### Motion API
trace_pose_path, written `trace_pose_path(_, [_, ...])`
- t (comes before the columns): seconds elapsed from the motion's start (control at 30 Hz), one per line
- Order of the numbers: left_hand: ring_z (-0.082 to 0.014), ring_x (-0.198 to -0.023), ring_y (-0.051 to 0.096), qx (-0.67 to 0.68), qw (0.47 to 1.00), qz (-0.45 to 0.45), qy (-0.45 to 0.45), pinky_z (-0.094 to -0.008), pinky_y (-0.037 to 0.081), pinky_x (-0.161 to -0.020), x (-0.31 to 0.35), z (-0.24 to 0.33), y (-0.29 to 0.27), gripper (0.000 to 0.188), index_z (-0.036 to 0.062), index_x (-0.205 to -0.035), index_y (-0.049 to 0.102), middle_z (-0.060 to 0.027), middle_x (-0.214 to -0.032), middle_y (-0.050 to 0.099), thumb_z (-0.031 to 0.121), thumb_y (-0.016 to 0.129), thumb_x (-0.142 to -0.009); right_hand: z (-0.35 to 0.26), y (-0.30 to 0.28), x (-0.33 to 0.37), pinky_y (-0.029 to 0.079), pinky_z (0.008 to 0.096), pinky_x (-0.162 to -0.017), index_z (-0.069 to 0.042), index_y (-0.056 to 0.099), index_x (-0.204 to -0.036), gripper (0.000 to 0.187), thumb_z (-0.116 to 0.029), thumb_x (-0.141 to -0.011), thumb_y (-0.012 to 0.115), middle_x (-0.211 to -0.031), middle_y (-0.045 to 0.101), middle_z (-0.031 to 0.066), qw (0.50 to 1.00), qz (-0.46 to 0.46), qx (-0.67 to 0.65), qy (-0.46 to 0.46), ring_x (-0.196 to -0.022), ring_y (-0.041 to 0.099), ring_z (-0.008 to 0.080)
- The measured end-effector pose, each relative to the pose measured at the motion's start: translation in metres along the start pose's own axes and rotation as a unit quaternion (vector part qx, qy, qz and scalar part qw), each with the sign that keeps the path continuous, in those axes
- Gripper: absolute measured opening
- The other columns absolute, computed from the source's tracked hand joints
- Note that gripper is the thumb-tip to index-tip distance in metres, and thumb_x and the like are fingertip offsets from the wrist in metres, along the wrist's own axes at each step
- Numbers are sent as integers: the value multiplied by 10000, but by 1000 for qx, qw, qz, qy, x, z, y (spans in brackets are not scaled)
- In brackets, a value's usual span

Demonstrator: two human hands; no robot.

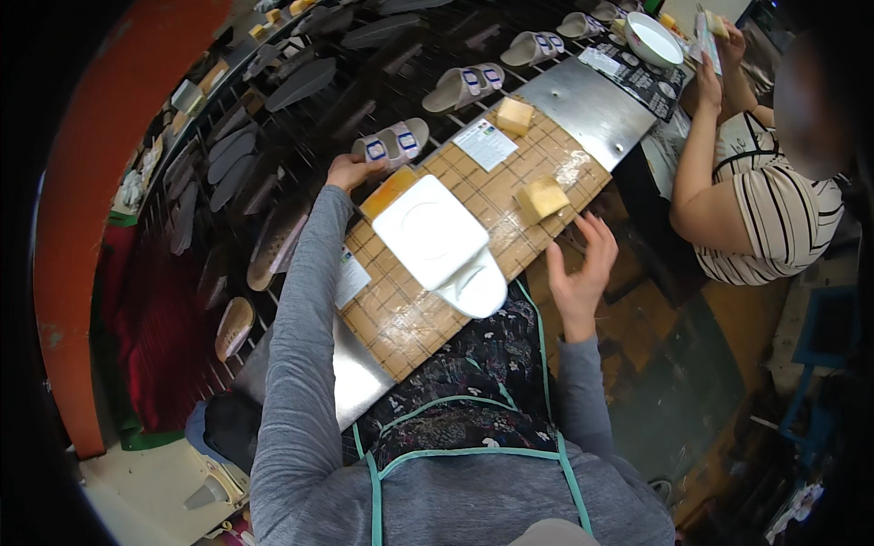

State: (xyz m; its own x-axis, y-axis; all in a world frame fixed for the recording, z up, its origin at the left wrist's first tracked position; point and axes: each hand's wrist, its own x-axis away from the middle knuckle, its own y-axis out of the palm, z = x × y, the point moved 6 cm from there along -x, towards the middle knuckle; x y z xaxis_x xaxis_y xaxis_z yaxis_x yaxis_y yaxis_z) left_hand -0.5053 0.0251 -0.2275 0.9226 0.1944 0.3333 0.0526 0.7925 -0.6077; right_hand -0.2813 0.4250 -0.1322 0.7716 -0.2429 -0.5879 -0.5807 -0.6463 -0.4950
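Note:
My left hand (pixel 351 173) reaches to the far edge of the work board, its fingers closed on the near end of a pale two-strap sandal (pixel 393 144) with blue buckles. My right hand (pixel 583 271) holds nothing; its fingers are spread beside the board's right edge, just short of a yellow sponge block (pixel 542 199). Between my hands, a white plastic container (pixel 431 233) with a rounded end lies on the board (pixel 401 335), which has a brown grid pattern. A second sponge block (pixel 514 116) sits farther back, beside a printed white label (pixel 485 144).
Beyond the board runs a dark slatted rack with more sandals (pixel 464 87) and grey soles (pixel 302 85). An orange post (pixel 77 227) stands at far left. At right, a co-worker in a striped top (pixel 774 218) handles something near a white bowl (pixel 653 41).

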Motion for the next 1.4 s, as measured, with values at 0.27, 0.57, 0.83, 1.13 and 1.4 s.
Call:
trace_pose_path(0.27, [-61, -616, 513, 164, 954, 155, 200, -238, 412, -568, 99, 59, -54, 295, -40, -857, 706, -6, -688, 628, 249, 740, -808, 1, 38, -38, 365, 434, -923, -76, 567, -1209, 529, -204, -727, 743, -1021, 609, 90, 994, -82, 64, -23, -1034, 545, 272])
trace_pose_path(0.57, [-127, -602, 537, -56, 883, 394, 247, -285, 408, -548, 373, 21, -55, 133, -46, -802, 673, -91, -688, 591, 77, 724, -788, 4, -8, 56, 443, 316, -948, 49, 516, -1210, 462, 7, -787, 697, -1197, 551, 119, 924, -29, -343, 163, -1080, 555, 200])
trace_pose_path(0.83, [-424, -1321, 349, -126, 935, 194, 268, -493, 295, -1051, 381, -60, 1, 445, 12, -1191, 609, -229, -1389, 446, 235, 694, -815, -44, -24, 104, 463, 338, -906, -26, 623, -1091, 416, -9, -703, 770, -1117, 613, 152, 986, -44, -158, 11, -1038, 590, 254])
trace_pose_path(1.13, [-302, -1249, 428, 154, 967, 165, 115, -407, 345, -1009, 348, -93, -8, 506, 10, -1330, 468, -201, -1363, 451, 336, 513, -946, -81, -21, 84, 486, 358, -818, -84, 659, -1019, 401, -17, -632, 743, -1042, 598, 112, 990, -121, -33, -66, -950, 604, 278])
trace_pose_path(1.4, [-295, -1112, 590, 848, 504, -30, 157, -411, 506, -932, 373, -102, -44, 561, 22, -1359, 437, -167, -1303, 542, 436, 350, -992, -65, -15, 102, 484, 328, -833, -59, 618, -1054, 371, 7, -708, 733, -1049, 602, 111, 991, -97, -96, 5, -951, 604, 230])
